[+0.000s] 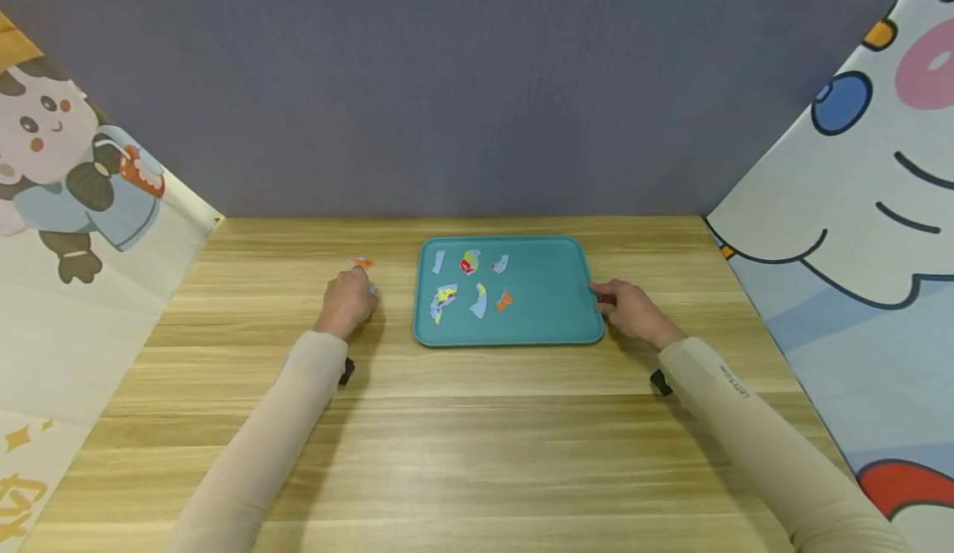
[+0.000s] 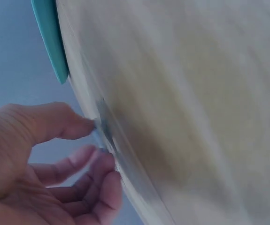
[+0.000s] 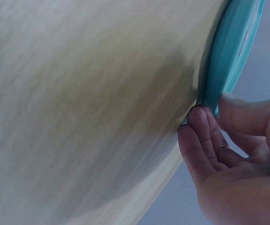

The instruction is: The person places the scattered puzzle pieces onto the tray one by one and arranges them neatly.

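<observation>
My left hand (image 1: 348, 300) is at the table left of the tray, pinching a small, thin light-blue piece (image 2: 105, 136) between thumb and fingertips at the wood surface. Just beyond that hand lies a flat orange piece (image 1: 362, 262). On the far right, my right hand (image 1: 626, 309) grips the right rim of the teal tray (image 1: 547, 288), thumb on the rim and curled fingers low against its edge. Several flat, irregular colored pieces lie on the tray's left half, among them a red-and-green one (image 1: 469, 262), a curved blue-yellow one (image 1: 479, 300) and an orange one (image 1: 504, 300).
The wooden table (image 1: 477, 445) runs up to a grey-blue fabric panel (image 1: 462, 89) at the back. Cartoon-printed panels stand at the left (image 1: 67, 305) and right (image 1: 827, 230) sides.
</observation>
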`<action>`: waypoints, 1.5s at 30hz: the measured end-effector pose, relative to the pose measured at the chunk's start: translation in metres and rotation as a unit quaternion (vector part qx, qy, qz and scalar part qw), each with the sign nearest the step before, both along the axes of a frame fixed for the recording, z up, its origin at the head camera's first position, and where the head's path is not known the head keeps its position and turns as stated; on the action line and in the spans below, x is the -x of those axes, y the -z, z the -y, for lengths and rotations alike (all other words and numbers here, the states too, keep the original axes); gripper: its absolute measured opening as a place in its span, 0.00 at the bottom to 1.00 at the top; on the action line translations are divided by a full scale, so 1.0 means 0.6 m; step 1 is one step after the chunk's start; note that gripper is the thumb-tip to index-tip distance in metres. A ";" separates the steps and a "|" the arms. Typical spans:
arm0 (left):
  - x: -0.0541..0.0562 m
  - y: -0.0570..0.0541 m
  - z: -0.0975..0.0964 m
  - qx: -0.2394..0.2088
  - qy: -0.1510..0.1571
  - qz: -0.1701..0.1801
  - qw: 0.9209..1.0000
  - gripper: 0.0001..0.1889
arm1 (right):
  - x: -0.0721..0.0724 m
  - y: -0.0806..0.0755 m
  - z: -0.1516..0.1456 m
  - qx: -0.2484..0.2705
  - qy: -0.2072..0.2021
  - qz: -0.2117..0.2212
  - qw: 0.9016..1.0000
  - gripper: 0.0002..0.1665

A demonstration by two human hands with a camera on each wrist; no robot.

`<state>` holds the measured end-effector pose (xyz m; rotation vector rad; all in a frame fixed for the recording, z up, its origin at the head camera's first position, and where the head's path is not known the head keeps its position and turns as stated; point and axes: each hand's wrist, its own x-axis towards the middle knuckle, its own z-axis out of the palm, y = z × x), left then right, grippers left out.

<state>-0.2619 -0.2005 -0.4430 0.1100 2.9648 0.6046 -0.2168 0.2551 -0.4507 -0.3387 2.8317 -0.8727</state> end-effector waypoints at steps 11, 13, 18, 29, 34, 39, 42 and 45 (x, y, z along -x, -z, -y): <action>0.005 -0.016 -0.028 -0.055 0.019 -0.116 0.992 0.10 | -0.004 -0.003 -0.004 -0.003 0.013 0.001 1.000 0.25; 0.006 -0.019 -0.035 -0.071 0.027 -0.136 0.988 0.10 | -0.004 -0.002 -0.004 -0.003 0.012 0.001 1.000 0.25; 0.008 -0.026 -0.055 -0.102 0.061 -0.188 0.975 0.07 | -0.003 -0.002 -0.005 -0.002 0.009 -0.005 1.000 0.25; 0.006 -0.051 -0.106 -0.129 0.113 -0.259 0.951 0.06 | -0.002 -0.002 -0.003 -0.002 0.005 -0.011 1.000 0.25; 0.008 -0.057 -0.129 -0.144 0.137 -0.264 0.944 0.06 | -0.001 -0.001 -0.002 -0.007 0.004 -0.013 1.000 0.25; 0.014 -0.057 -0.160 -0.135 0.158 -0.258 0.943 0.06 | -0.001 0.000 0.000 -0.007 0.009 -0.014 1.000 0.25; 0.017 -0.056 -0.182 -0.123 0.166 -0.222 0.953 0.05 | -0.001 -0.001 0.001 -0.008 0.011 -0.014 1.000 0.25; 0.018 -0.052 -0.202 -0.103 0.174 -0.177 0.963 0.04 | -0.002 -0.002 0.003 -0.007 0.012 -0.017 1.000 0.25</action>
